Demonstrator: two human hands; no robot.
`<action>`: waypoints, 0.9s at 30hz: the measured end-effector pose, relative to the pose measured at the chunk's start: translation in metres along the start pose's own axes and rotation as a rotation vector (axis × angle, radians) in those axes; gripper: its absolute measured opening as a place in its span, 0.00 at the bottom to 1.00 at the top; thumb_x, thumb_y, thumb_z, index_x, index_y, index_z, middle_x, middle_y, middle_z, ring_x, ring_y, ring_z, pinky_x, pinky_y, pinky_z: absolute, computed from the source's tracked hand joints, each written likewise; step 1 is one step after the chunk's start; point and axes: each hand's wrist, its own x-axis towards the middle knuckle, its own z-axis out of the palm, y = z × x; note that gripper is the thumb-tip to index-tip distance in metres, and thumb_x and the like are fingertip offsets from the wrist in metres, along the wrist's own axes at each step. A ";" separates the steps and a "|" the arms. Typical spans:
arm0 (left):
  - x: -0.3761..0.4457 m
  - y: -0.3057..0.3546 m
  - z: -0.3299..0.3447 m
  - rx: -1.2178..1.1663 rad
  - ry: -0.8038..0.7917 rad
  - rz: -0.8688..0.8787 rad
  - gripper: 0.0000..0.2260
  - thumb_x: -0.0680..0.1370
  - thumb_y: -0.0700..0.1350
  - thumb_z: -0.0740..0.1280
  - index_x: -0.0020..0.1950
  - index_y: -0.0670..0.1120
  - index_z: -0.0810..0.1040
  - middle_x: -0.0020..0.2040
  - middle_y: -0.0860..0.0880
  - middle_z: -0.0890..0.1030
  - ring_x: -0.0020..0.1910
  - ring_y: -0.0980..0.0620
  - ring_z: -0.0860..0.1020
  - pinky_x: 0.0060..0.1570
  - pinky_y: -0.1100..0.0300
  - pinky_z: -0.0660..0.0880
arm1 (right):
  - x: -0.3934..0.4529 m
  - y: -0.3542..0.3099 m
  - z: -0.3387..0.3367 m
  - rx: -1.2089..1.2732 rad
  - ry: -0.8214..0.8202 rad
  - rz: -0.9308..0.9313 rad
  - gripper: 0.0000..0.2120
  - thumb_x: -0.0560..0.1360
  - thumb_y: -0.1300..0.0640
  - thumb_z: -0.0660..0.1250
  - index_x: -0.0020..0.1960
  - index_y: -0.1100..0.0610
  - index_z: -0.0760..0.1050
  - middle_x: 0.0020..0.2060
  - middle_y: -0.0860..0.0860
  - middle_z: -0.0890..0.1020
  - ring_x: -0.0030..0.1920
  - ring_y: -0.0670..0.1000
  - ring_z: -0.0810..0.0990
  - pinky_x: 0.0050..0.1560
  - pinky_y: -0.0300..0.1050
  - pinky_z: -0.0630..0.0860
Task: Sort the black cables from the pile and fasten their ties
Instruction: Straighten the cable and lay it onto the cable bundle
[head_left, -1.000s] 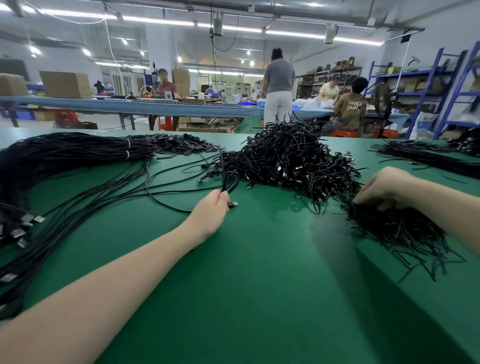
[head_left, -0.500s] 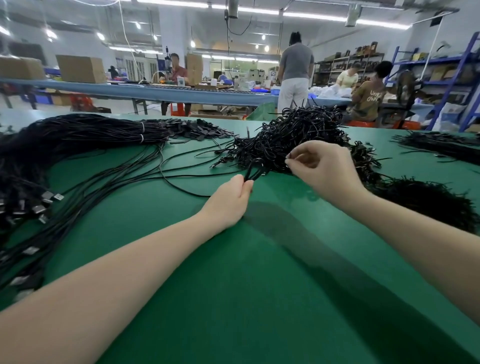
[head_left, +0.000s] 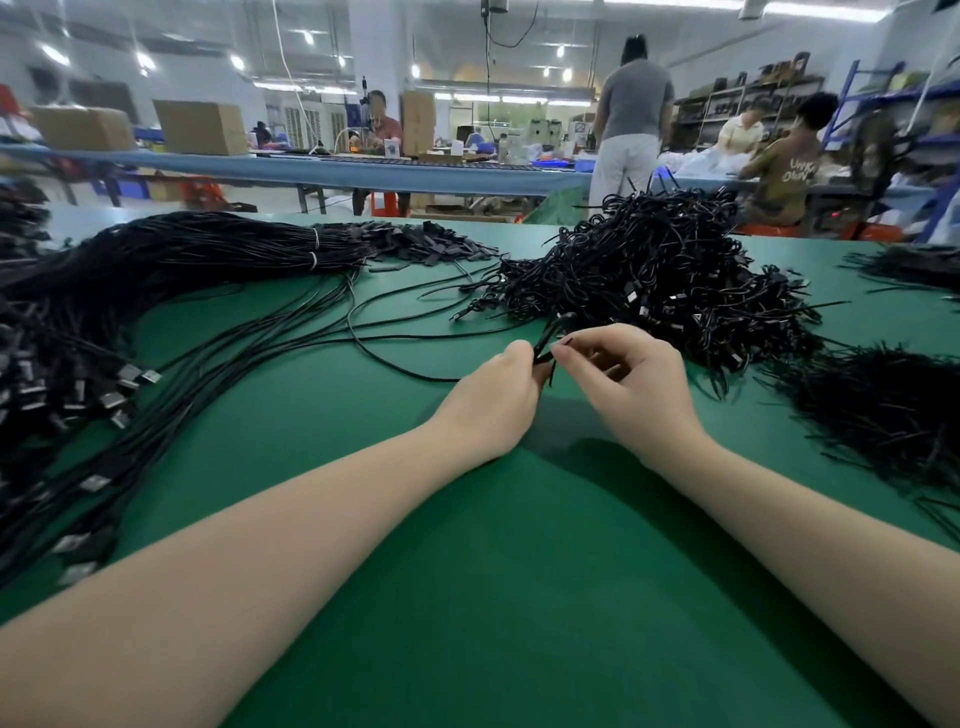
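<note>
My left hand (head_left: 498, 400) pinches the folded black cable (head_left: 553, 335) above the green table (head_left: 519, 597). My right hand (head_left: 631, 379) pinches it too. The cable pile (head_left: 670, 275) lies at one o'clock.

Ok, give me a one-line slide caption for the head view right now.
Both hands, left and right, pinch a folded black cable over the green table, in front of the cable pile.

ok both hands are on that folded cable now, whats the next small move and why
Probably wrap the tie round the fold and twist it shut. The left hand pinches the folded cable just in front of the pile, and the right hand meets it there with pinched fingertips, seemingly on a thin tie, not yet visibly wound.
</note>
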 end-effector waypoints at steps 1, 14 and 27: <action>0.000 0.000 -0.001 -0.023 0.005 -0.001 0.13 0.84 0.46 0.55 0.39 0.46 0.59 0.35 0.50 0.70 0.32 0.51 0.68 0.30 0.54 0.60 | 0.000 0.000 -0.001 -0.011 0.011 -0.004 0.01 0.74 0.55 0.71 0.44 0.50 0.82 0.37 0.42 0.80 0.35 0.40 0.76 0.35 0.33 0.71; -0.011 0.007 0.003 0.359 0.073 0.106 0.15 0.84 0.52 0.49 0.60 0.46 0.69 0.52 0.46 0.79 0.46 0.42 0.78 0.40 0.54 0.65 | 0.000 -0.015 -0.007 -0.198 -0.049 -0.137 0.02 0.73 0.57 0.72 0.42 0.52 0.83 0.37 0.47 0.81 0.38 0.45 0.76 0.40 0.38 0.73; -0.023 0.028 -0.010 0.691 0.245 0.711 0.07 0.75 0.46 0.61 0.40 0.46 0.76 0.32 0.50 0.75 0.28 0.47 0.73 0.33 0.57 0.66 | 0.054 -0.023 -0.084 -0.094 -0.872 0.385 0.05 0.69 0.52 0.73 0.38 0.53 0.80 0.33 0.47 0.81 0.33 0.42 0.77 0.36 0.33 0.72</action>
